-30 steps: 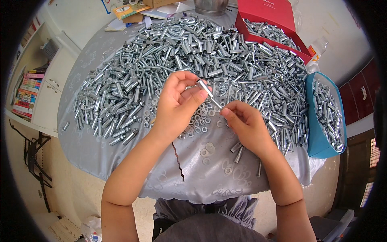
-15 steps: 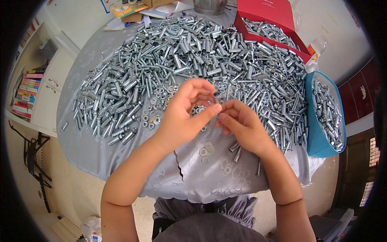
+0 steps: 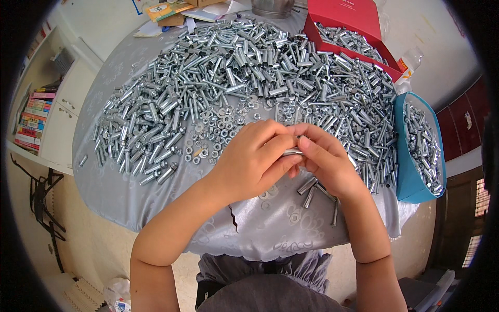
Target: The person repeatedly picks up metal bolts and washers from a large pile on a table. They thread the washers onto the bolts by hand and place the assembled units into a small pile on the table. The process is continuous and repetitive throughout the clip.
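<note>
My left hand (image 3: 253, 161) and my right hand (image 3: 328, 160) meet above the near middle of the table. Both are closed around a shiny metal sleeve (image 3: 292, 152), lying roughly level between the fingertips; its ends are mostly covered. A small dark tip shows by the right thumb. Behind the left hand lie loose nuts and washers (image 3: 222, 125). Several long bolts (image 3: 309, 197) rest beside my right wrist. A few flat washers (image 3: 267, 193) lie on the cloth below my hands, partly hidden by the left one.
Metal sleeves and bolts (image 3: 249, 57) heap across the grey tablecloth (image 3: 112, 195). Assembled anchor bolts (image 3: 140, 132) lie at the left. A red box (image 3: 345, 46) and a teal bin (image 3: 416, 182), both holding hardware, stand at the right. A metal pot (image 3: 273, 7) is at the back.
My hands have come together and slightly lower. The left fingers, loosely curled before, now close on the metal sleeve, and the right hand has turned in toward it.
</note>
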A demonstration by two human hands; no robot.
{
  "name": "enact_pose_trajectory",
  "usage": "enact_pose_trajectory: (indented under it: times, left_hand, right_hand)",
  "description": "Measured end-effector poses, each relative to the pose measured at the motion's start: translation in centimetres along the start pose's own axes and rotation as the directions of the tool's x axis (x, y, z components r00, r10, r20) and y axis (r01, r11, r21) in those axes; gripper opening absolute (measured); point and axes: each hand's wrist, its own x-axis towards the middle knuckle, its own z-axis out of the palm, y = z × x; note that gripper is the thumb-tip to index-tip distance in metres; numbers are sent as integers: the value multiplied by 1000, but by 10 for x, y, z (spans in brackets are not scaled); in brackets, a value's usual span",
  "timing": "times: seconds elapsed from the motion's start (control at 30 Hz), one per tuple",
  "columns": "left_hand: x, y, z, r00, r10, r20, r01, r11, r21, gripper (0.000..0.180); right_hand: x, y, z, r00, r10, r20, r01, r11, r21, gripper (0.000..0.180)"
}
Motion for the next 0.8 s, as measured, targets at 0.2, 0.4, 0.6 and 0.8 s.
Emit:
enact_pose_trajectory:
  times: [0.2, 0.4, 0.6, 0.8]
  left_hand:
    - [-2, -3, -1, 1000, 3, -18, -3, 1000, -8, 14]
    - [-2, -2, -9, 988, -147, 50, 152, 983, -102, 17]
    - [-4, -1, -5, 944, -318, 83, 328, 899, -289, 27]
    - [-6, -11, -9, 863, -504, 38, 479, 790, -383, 35]
  right_hand:
    - [0, -2, -2, 997, 17, -74, -25, 993, -114, 21]
    - [0, -6, -6, 998, -1, -66, -3, 998, -56, 16]
    - [-1, -9, -4, 996, -37, -82, 35, 999, -25, 16]
    - [3, -1, -11, 857, -515, 12, 247, 390, -887, 12]
